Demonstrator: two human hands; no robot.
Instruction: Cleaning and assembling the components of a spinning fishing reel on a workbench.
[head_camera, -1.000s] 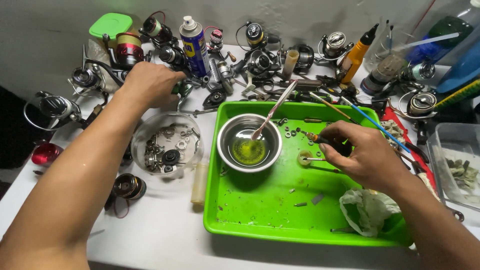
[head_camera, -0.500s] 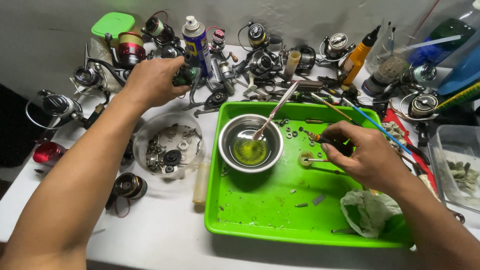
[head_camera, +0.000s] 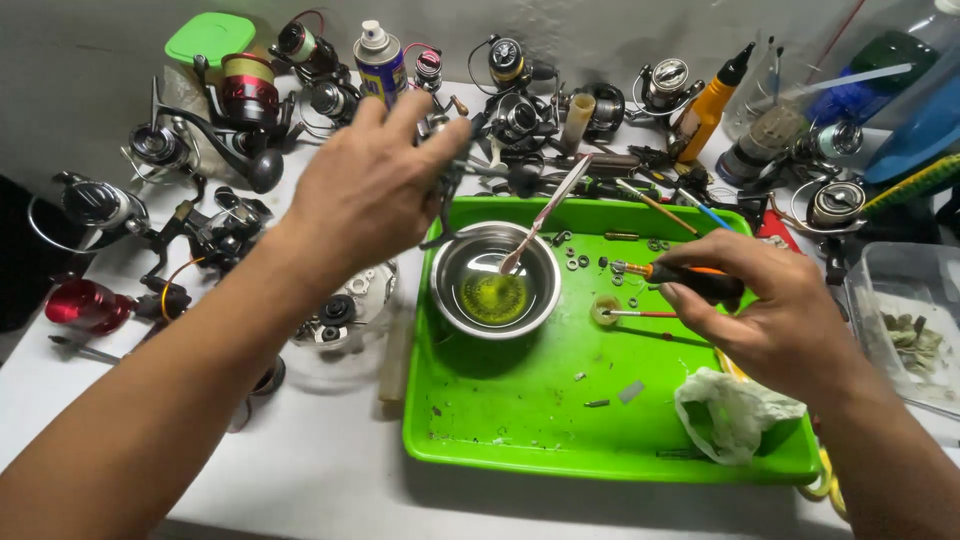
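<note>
The left hand (head_camera: 370, 190) is blurred above the bowl (head_camera: 495, 292); it seems to pinch a dark part (head_camera: 447, 190), but I cannot tell surely. The right hand (head_camera: 765, 310) grips a screwdriver (head_camera: 680, 273) over the tray (head_camera: 520, 440). The part could fall into the oily bowl, or the washers (head_camera: 578, 262) could scatter.

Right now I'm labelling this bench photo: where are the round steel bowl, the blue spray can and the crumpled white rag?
Round steel bowl (head_camera: 462, 262), head view, bare left inner wall.
Blue spray can (head_camera: 381, 66), head view, upper body.
Crumpled white rag (head_camera: 735, 412), head view, middle folds.
</note>
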